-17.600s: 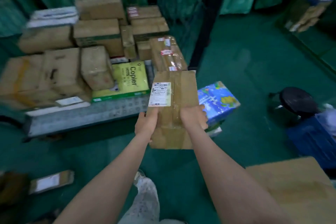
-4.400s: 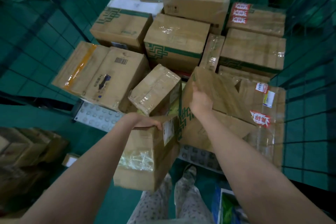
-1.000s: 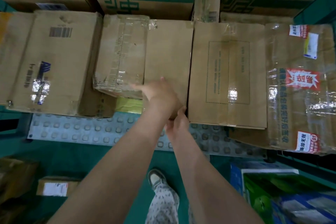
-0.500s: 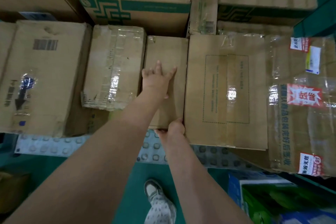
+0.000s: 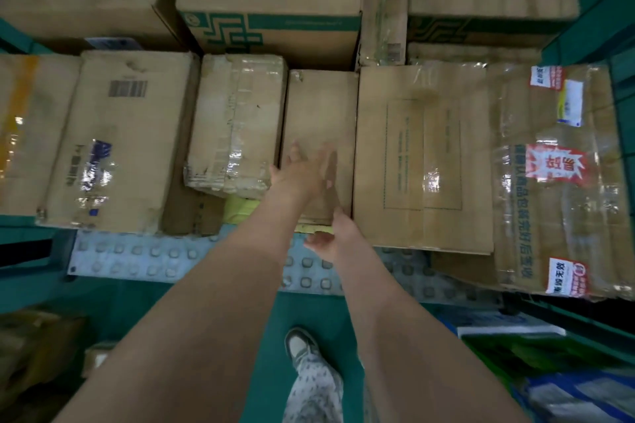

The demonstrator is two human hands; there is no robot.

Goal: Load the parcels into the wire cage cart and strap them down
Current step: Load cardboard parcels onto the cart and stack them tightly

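Observation:
A narrow brown parcel (image 5: 319,106) lies in the cart between a tape-wrapped box (image 5: 237,127) and a wide flat carton (image 5: 422,154). My left hand (image 5: 302,172) rests flat on the narrow parcel's top, fingers spread and blurred. My right hand (image 5: 326,237) touches that parcel's near end, where it sits on a yellow-green box (image 5: 240,209); its fingertips are hidden against the cardboard. Several more parcels fill the cart behind and to both sides.
The cart's studded grey deck (image 5: 137,257) shows bare along the front edge. Green wire cage panels (image 5: 604,27) rise at the right. A red-stickered plastic-wrapped carton (image 5: 556,182) overhangs the deck. More parcels lie on the green floor at lower left (image 5: 37,347) and lower right (image 5: 563,388).
My left hand has slid back toward me along the narrow parcel's top. My right hand stays at its near end. The parcel now sits square between its neighbours.

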